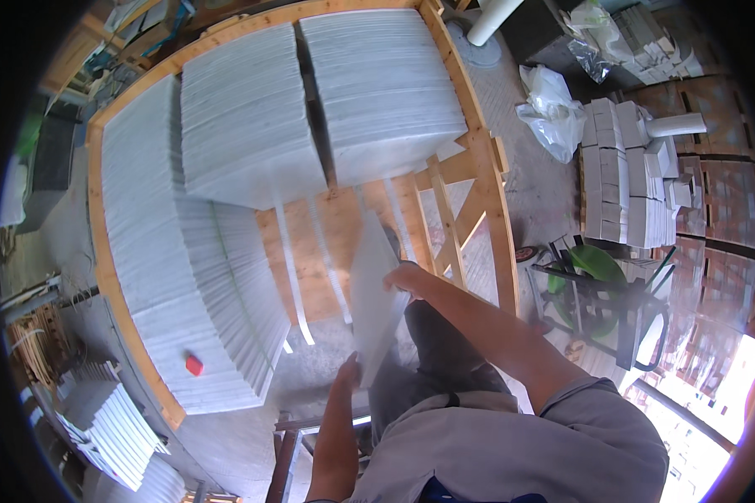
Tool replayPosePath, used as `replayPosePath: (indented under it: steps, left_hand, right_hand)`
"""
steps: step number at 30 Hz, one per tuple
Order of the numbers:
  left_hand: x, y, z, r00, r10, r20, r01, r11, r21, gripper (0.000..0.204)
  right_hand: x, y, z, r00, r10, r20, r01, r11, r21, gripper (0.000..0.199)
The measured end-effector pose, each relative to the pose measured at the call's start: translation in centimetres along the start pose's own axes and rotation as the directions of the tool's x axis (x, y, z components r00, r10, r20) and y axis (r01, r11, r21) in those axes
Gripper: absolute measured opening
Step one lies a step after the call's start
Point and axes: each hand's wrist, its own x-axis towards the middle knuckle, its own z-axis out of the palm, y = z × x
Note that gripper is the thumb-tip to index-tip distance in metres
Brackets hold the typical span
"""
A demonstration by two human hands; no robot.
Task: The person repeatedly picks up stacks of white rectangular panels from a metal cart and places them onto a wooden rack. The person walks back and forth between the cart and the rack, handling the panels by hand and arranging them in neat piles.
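A thin white panel (pixel 372 285) stands nearly on edge in front of me, held between both hands. My right hand (pixel 403 278) is closed on its upper right edge. Lower down, my left hand (pixel 349 370) grips the near edge, its fingers partly hidden. Ahead is an open wooden crate (pixel 488 189) with tightly packed rows of white panels. One row (pixel 143 226) runs along the left side, and two blocks of panels, a left one (pixel 243 109) and a right one (pixel 377 75), fill the far end. White strips (pixel 291 268) lie across the wooden crate floor.
A small red object (pixel 195 365) rests on the left row. On the right are a clear plastic bag (pixel 554 113), stacked white boxes (pixel 608 176), a metal frame (pixel 612 310) and a green round item (pixel 596 264). Louvred white pieces (pixel 117 432) stand at lower left.
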Motion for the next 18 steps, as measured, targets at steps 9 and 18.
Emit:
replayPosePath:
  steps: [9,18]
  left_hand:
    - [-9.1,12.5,12.4,0.99,0.035,-0.138,-0.041,0.998,-0.042,0.04]
    - [-10.5,16.3,16.6,0.988,-0.053,-0.145,0.057,0.998,0.024,0.037]
  right_hand:
    - [6.5,-11.5,-6.5,0.956,0.27,0.112,-0.274,0.961,0.025,0.051]
    - [6.2,-12.7,-8.7,0.969,0.236,0.08,-0.242,0.966,0.09,0.054]
